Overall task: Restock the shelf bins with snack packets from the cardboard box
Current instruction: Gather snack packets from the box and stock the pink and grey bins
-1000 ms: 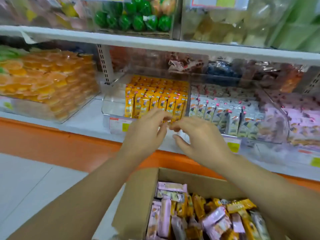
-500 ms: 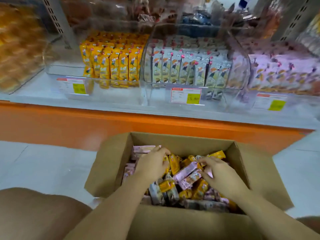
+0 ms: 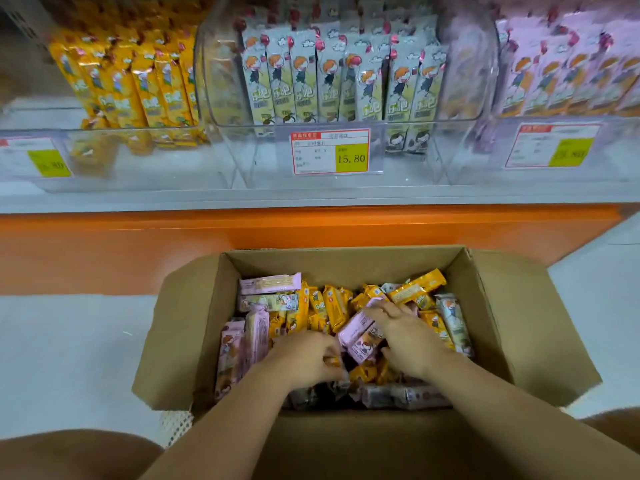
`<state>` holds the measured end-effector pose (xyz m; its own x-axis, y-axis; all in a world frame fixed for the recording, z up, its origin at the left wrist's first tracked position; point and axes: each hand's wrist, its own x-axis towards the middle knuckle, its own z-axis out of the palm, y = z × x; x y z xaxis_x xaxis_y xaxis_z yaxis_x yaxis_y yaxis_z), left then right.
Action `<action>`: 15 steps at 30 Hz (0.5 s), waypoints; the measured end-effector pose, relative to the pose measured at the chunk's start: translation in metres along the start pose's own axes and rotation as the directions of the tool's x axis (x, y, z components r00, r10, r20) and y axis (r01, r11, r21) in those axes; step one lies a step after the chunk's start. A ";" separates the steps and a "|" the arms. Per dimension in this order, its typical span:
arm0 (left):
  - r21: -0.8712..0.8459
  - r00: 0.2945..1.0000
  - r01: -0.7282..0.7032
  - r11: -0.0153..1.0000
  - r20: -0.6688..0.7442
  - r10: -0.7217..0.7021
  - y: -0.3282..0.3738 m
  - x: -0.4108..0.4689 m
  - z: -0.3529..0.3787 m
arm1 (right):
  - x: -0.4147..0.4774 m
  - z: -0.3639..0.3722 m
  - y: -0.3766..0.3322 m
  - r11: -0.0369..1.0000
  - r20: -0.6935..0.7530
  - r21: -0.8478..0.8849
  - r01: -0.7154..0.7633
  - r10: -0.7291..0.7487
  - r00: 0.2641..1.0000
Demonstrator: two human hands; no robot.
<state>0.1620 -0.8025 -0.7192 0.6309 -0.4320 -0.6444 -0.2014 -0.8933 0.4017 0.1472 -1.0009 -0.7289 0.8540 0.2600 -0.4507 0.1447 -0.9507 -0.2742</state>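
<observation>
Single head cam, wide-angle, aimed fwd & down.
Lens sits close over the open cardboard box [image 3: 493, 323], looking steeply into it; snack packets [image 3: 332, 308] fill mid-frame w/ left hand [image 3: 306, 356] & right hand [image 3: 407, 337] reaching in from the bottom edge, a knee [image 3: 69, 455] in the lower-left corner. Upper third faces the shelf [image 3: 311, 197] head-on, near: middle bin [image 3: 242, 161] & centre price tag [image 3: 330, 152] sharp, frame sides bowed & blurred.
</observation>
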 end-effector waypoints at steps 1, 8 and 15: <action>-0.036 1.000 0.002 0.999 -0.026 -0.003 0.001 0.002 0.000 | 0.005 0.001 0.002 0.999 -0.003 -0.051 0.007 -0.007 1.000; -0.103 0.982 -0.009 0.995 -0.188 -0.011 0.010 0.019 0.003 | 0.034 -0.003 0.011 0.979 0.094 -0.185 0.088 -0.071 0.993; -0.316 0.985 -0.029 0.948 -0.169 -0.027 0.012 0.034 0.005 | 0.031 -0.002 0.027 0.986 0.016 -0.065 0.154 -0.153 0.988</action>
<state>0.1776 -0.8281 -0.7392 0.7536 -0.3811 -0.5356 0.0280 -0.7955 0.6053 0.1789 -1.0190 -0.7484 0.8137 0.4052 -0.4168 0.3068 -0.9084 -0.2842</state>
